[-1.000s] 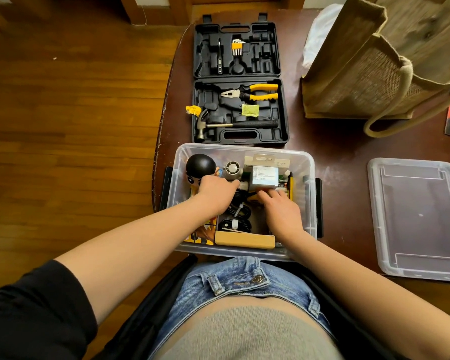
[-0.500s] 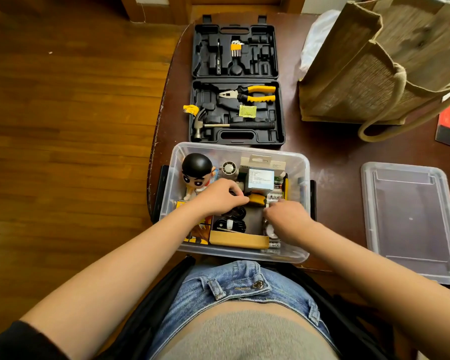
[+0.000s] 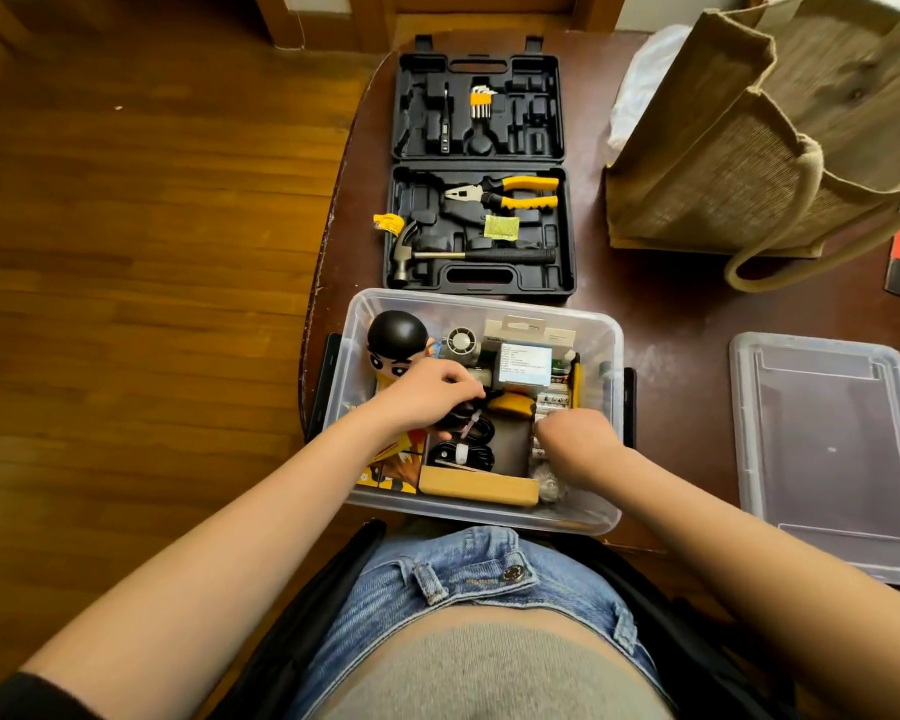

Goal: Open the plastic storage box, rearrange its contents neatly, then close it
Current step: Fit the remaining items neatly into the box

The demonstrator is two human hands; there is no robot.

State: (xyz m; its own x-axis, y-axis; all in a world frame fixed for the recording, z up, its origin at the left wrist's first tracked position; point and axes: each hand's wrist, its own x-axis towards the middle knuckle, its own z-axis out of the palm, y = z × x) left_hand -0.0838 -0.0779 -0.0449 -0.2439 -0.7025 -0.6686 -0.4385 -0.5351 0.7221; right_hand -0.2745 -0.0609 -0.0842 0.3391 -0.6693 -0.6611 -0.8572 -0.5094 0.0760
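Your right hand (image 3: 575, 439) has pulled back to the plastic storage box's (image 3: 611, 350) near right corner, fingers curled on something I cannot tell, while your left hand (image 3: 427, 394) still grips the black cables (image 3: 471, 439), so sorting continues.

The person wears a grey top (image 3: 494, 672) over the belly and light-blue denim (image 3: 468, 579) with a belt loop (image 3: 430, 584) and a metal waist button (image 3: 513, 573). Both forearms are bare down to the left hand (image 3: 427, 400) and the right hand (image 3: 578, 441); well back from the left hand, a black sleeve (image 3: 27, 698) covers the upper arm
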